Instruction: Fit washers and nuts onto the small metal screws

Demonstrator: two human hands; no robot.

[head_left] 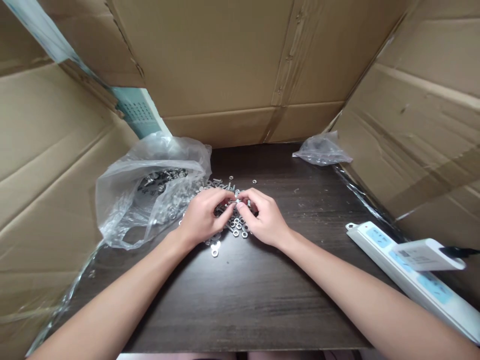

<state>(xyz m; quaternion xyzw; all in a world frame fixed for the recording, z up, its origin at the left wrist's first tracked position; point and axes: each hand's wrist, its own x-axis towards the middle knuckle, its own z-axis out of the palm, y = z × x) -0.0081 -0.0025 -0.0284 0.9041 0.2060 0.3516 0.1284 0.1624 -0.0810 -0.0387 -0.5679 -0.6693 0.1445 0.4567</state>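
Both of my hands meet over a loose pile of small metal nuts, washers and screws (236,227) on a dark wooden table (240,300). My left hand (204,215) has its fingers curled in a pinch, and my right hand (262,217) pinches toward it. Between the fingertips sits a small metal piece (237,201), too small to name. A large clear plastic bag (146,195) holding more hardware lies just left of my left hand.
Cardboard walls (232,65) enclose the table at the back, left and right. A small crumpled plastic bag (322,150) lies at the back right. A white power strip (412,275) with a plugged adapter (427,254) lies at the right.
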